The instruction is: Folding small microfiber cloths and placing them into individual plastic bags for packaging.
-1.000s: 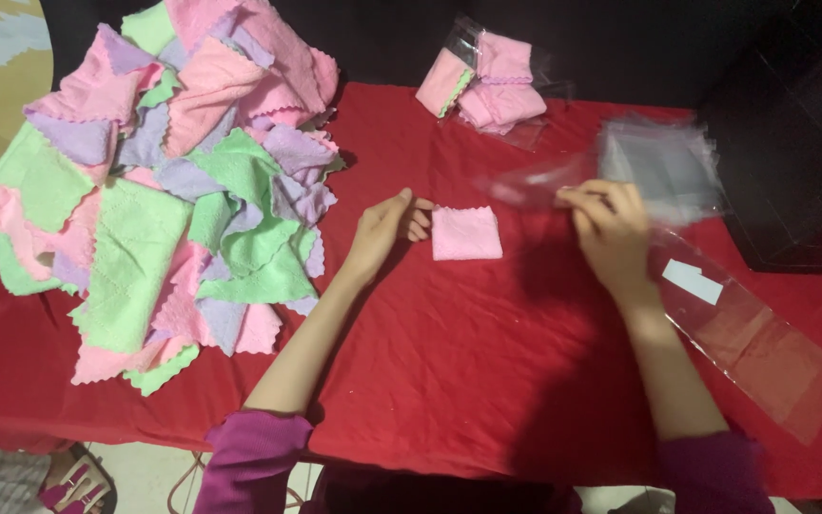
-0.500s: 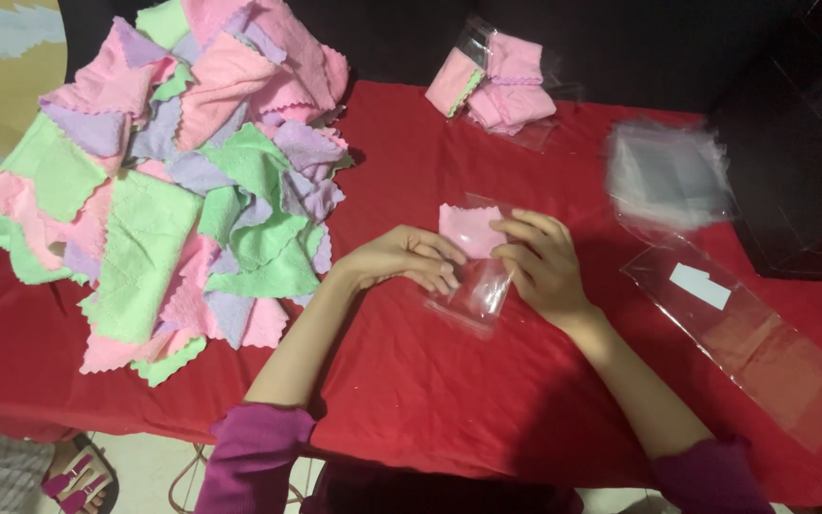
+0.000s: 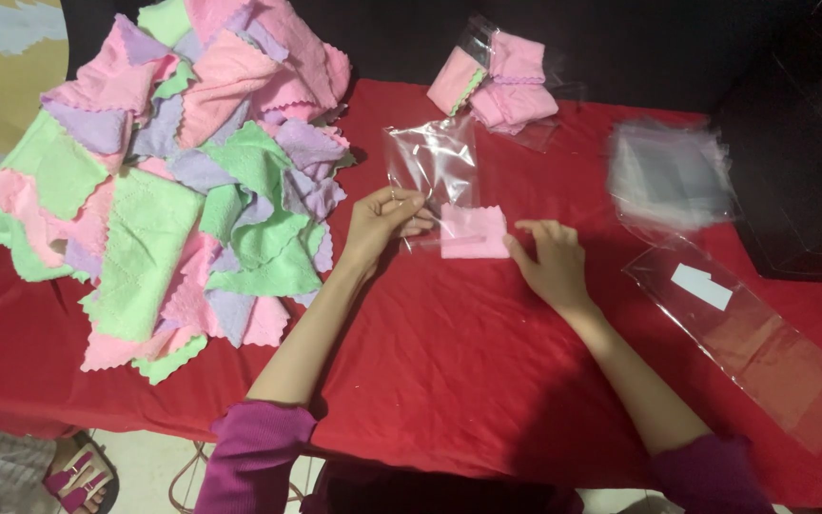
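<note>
Near the middle of the red-covered table [image 3: 449, 381], the left hand [image 3: 382, 224] pinches the lower edge of a clear plastic bag [image 3: 433, 162] between thumb and fingers, the bag lying flat and reaching toward the far edge. The right hand [image 3: 549, 262] rests beside it with fingers loosely spread, its fingertips touching the right edge of a small folded pink cloth [image 3: 474, 232] that sits at the bag's mouth; whether the cloth is partly inside the bag or only lying on it cannot be told. A large heap of pink, green and lilac cloths [image 3: 173, 171] covers the table's left end, a few bagged cloths [image 3: 497, 86] lie near the far edge, a blurred stack of empty bags [image 3: 668, 176] sits toward the right, and a long clear wrapper [image 3: 753, 343] lies by the near right corner. The likely trouble: the thin bag is slippery and its mouth may close or crumple under the pinch, so the cloth could catch on the rim and unfold, or the bag could slide on the cloth covering.
</note>
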